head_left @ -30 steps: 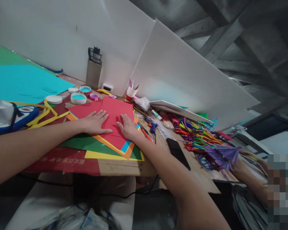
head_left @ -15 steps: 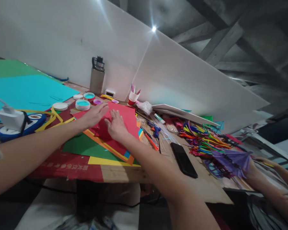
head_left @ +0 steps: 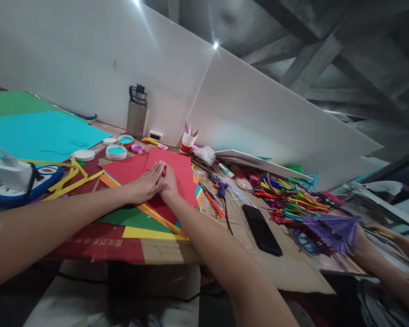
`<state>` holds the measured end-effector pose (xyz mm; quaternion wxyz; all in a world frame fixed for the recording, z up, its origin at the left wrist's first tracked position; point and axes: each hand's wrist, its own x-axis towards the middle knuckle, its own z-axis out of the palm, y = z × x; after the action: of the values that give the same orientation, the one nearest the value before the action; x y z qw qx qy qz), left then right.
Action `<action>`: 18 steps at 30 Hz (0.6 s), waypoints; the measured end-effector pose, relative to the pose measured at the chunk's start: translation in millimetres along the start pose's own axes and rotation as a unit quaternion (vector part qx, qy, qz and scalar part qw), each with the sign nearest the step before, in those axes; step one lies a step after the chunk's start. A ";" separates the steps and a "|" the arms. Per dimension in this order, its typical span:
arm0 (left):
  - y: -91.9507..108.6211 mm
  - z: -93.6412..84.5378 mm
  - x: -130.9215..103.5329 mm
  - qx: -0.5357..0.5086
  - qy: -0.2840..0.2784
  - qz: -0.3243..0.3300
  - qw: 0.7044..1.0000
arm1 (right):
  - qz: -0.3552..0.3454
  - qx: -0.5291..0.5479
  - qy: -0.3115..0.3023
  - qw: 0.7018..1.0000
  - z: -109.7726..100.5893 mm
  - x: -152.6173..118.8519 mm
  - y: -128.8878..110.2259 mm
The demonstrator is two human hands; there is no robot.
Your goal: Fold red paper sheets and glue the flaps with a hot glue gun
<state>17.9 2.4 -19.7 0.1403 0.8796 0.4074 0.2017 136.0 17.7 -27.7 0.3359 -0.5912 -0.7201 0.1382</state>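
Note:
Both my hands meet over a stack of red paper (head_left: 180,159) in front of me. My left hand (head_left: 146,185) lies flat on it, fingers stretched out and its fingertips against my right hand. My right hand (head_left: 168,185) has its fingers bent in toward the thumb, and a bit of red paper shows between them. How firmly it is pinched is partly hidden by the left fingers. Beneath the red sheets lie orange, green (head_left: 132,216) and yellow paper (head_left: 153,233).
Tubs of blue clay (head_left: 116,152) stand behind my left hand, near a bottle (head_left: 137,116). To the right lie an orange cutter (head_left: 214,203), a glue gun (head_left: 221,187), a phone (head_left: 262,229) and pipe cleaners (head_left: 293,200). Another person's hand (head_left: 361,247) is by a purple paper umbrella (head_left: 332,229).
My hands have come together over the red paper. The right fingers, spread before, have curled in; the left hand has shifted right and toward me. The view has tilted slightly.

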 end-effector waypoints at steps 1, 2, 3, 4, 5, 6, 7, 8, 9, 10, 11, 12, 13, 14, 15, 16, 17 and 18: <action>0.2 1.1 -0.5 0.021 -0.018 0.014 1.000 | 0.015 -0.010 -0.001 1.000 -1.6 -0.1 2.1; 0.6 1.8 -0.9 0.046 -0.035 0.025 0.998 | 0.021 -0.018 -0.003 1.000 -3.7 -1.1 4.6; 1.2 2.2 -1.2 0.070 -0.051 0.030 0.996 | 0.020 -0.027 -0.007 0.999 -6.4 -3.1 7.5; 1.8 2.3 -1.3 0.091 -0.065 0.030 0.993 | 0.012 -0.037 -0.014 0.999 -9.7 -6.1 10.9; 2.4 2.4 -1.3 0.106 -0.074 0.025 0.991 | -0.001 -0.047 -0.023 0.999 -13.4 -10.0 14.8; 2.8 2.4 -1.1 0.117 -0.081 0.018 0.990 | -0.013 -0.058 -0.033 0.998 -17.5 -14.4 18.9; 3.1 2.6 -0.9 0.124 -0.084 0.011 0.989 | -0.024 -0.067 -0.042 0.997 -21.9 -19.2 23.1; 3.0 2.9 -0.9 0.130 -0.084 0.006 0.988 | -0.035 -0.078 -0.053 0.995 -26.2 -23.9 27.1; 2.8 3.2 -1.2 0.134 -0.081 0.002 0.988 | -0.045 -0.095 -0.066 0.992 -30.4 -28.1 30.7; 2.4 3.4 -1.8 0.136 -0.077 -0.001 0.988 | -0.052 -0.116 -0.080 0.989 -34.4 -31.5 33.7; 1.9 3.5 -2.7 0.136 -0.074 -0.002 0.988 | -0.055 -0.141 -0.092 0.984 -37.8 -34.1 36.0; 1.3 3.4 -4.0 0.136 -0.075 -0.002 0.988 | -0.057 -0.168 -0.104 0.979 -40.7 -35.8 37.5; 0.7 3.1 -5.4 0.136 -0.077 -0.002 0.988 | -0.057 -0.193 -0.115 0.973 -42.8 -36.7 38.3; 0.0 2.4 -6.9 0.136 -0.077 -0.005 0.988 | -0.054 -0.213 -0.123 0.968 -44.3 -37.0 38.7; -0.9 1.6 -8.3 0.134 -0.074 -0.009 0.988 | -0.051 -0.223 -0.127 0.965 -45.0 -36.8 38.7; -2.0 0.6 -9.3 0.133 -0.069 -0.016 0.989 | -0.050 -0.229 -0.131 0.963 -45.2 -36.4 38.6; -3.5 -0.5 -9.9 0.132 -0.063 -0.028 0.989 | -0.051 -0.230 -0.134 0.963 -45.0 -35.9 38.4; -5.3 -1.5 -9.9 0.133 -0.057 -0.046 0.988 | -0.050 -0.229 -0.133 0.963 -44.4 -35.5 38.3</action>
<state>7.9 -1.8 -22.9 0.0543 0.8809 0.4619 0.0882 196.5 -14.6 -29.2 0.0989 -0.5916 -0.7996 0.0296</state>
